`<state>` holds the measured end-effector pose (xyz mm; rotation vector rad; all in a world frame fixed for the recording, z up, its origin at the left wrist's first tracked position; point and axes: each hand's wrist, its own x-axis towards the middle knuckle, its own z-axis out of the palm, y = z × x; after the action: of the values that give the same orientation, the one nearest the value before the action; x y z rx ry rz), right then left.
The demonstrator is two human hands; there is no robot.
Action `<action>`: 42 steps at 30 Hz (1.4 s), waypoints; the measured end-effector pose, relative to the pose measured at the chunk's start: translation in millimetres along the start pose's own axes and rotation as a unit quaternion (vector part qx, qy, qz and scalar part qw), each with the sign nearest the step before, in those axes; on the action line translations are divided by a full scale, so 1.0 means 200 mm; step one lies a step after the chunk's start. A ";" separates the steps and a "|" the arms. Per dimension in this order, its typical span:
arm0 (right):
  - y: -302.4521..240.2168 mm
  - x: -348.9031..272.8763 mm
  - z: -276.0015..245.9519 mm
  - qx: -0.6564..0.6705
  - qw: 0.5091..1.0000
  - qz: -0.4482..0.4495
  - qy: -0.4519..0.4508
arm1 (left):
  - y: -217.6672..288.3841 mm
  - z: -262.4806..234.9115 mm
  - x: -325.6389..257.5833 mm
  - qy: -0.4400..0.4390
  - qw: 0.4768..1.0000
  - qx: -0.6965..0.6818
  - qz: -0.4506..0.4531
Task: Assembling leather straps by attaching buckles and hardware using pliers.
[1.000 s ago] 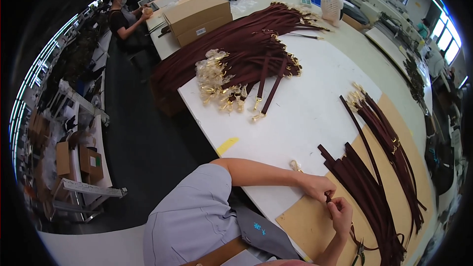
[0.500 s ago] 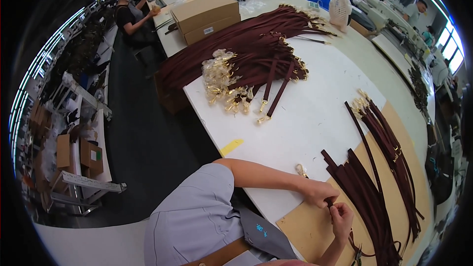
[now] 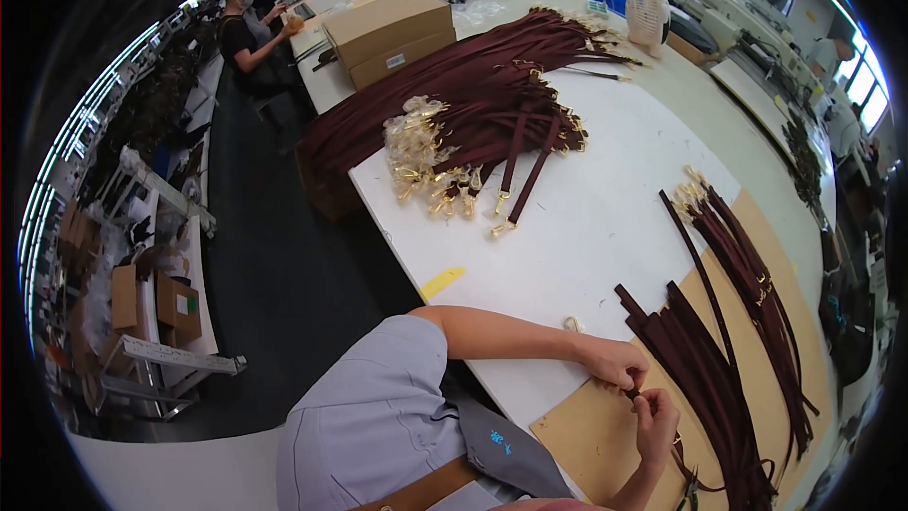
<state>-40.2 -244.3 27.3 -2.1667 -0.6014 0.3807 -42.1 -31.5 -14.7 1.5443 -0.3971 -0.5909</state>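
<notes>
My left hand (image 3: pixel 613 361) and my right hand (image 3: pixel 655 424) meet over the tan board near the table's front edge. Both are closed, fingertips pinching a short piece of dark maroon strap (image 3: pixel 633 392) between them. Most of that strap is hidden by the fingers. Just beyond my left wrist lies a small plastic-wrapped gold clasp (image 3: pixel 572 325). To the right of my hands, a bundle of maroon straps (image 3: pixel 695 369) stretches across the board. Dark-handled pliers (image 3: pixel 692 484) rest beside my right forearm.
Farther right lie maroon straps with gold hardware (image 3: pixel 747 260). A big heap of finished-looking straps (image 3: pixel 511 123) with wrapped clasps covers the far table, near a cardboard box (image 3: pixel 392 33) and a white fan (image 3: pixel 648 14). Yellow tape (image 3: pixel 442 282) marks the left edge. A masked co-worker (image 3: pixel 248 33) sits far left.
My left hand has shifted slightly, its fingers now lower and bent around the strap piece. My right hand stays nearly in place. The view has tilted a little.
</notes>
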 end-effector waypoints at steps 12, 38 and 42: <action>0.01 0.03 0.06 0.084 0.996 0.022 0.008 | -0.02 0.01 0.02 0.057 0.991 0.100 0.072; 0.11 0.06 -0.04 0.043 0.987 -0.099 0.118 | 0.12 0.00 -0.07 0.132 0.988 0.001 0.075; 0.33 0.02 -0.11 0.038 0.994 0.030 0.096 | 0.10 -0.04 0.02 0.092 0.987 -0.068 0.111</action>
<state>-7.9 -292.1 -12.8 -2.1221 -0.4103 0.2202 -33.0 -28.8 5.4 1.3870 -0.3731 -0.2924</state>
